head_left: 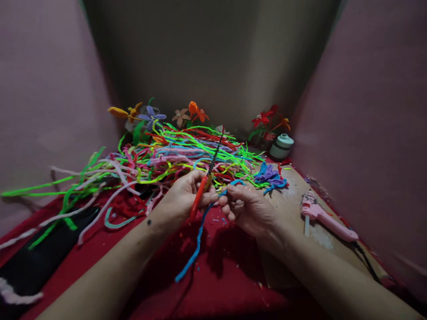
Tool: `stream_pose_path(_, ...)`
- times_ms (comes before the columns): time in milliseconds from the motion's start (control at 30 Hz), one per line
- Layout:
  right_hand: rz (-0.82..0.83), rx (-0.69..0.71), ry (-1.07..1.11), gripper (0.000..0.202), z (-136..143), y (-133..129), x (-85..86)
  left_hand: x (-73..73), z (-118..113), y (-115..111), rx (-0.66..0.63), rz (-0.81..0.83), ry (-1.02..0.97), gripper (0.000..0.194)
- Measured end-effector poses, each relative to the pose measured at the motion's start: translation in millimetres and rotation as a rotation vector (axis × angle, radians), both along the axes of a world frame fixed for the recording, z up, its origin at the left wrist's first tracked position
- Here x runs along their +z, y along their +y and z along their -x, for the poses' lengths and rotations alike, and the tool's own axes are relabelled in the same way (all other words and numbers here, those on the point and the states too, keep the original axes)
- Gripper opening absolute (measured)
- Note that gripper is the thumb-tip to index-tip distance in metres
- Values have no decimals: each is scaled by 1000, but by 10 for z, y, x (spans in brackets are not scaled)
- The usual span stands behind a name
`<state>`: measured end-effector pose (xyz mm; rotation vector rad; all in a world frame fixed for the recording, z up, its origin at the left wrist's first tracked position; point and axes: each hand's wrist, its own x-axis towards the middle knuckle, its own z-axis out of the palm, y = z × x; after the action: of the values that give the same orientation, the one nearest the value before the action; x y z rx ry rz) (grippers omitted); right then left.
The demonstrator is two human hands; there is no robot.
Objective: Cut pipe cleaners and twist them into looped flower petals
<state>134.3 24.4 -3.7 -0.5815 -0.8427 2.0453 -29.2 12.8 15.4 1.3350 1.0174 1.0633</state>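
My left hand (180, 195) is closed around a pair of red-handled scissors (199, 198), whose narrow dark blades point up and away. A blue pipe cleaner (199, 240) runs between my two hands, its long end hanging down to the left over the cloth. My right hand (251, 206) pinches that pipe cleaner between thumb and fingers, close to the left fingertips. Just beyond the right hand, blue and purple pipe-cleaner petals (270, 175) lie in a small heap. How the left fingers meet the blue strand is partly hidden.
A large pile of coloured pipe cleaners (187, 149) spreads across the back and left. On the board (293, 231) at right rests a pink glue gun (328, 220). Pipe-cleaner flowers (151, 116) and a pale green-capped jar (282, 146) stand behind. Red cloth (230, 275) covers the table.
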Motion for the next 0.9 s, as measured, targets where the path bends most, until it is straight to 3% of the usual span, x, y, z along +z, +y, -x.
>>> stream_pose_path(167,5,-111,-42,12,16,46,4,-95,63,54,218,-266,269,25)
stream_pose_path(233,17,-178,-52,10,16,59,26,-132,110,65,256,-412,475,18)
stream_pose_path(333,40,-279,-81,7,9,64,75,-155,156,67,296,-626,831,24)
stream_pose_path(433,42,-357,-92,7,-7,62,113,-160,163,72,296,-732,1056,28)
stream_pose_path(700,25,-361,-65,8,-68,90,149,-217,244,125,180,-752,1140,21)
stream_pose_path(900,-26,-362,-122,8,-90,120,166,-257,334,156,134,-720,1057,17)
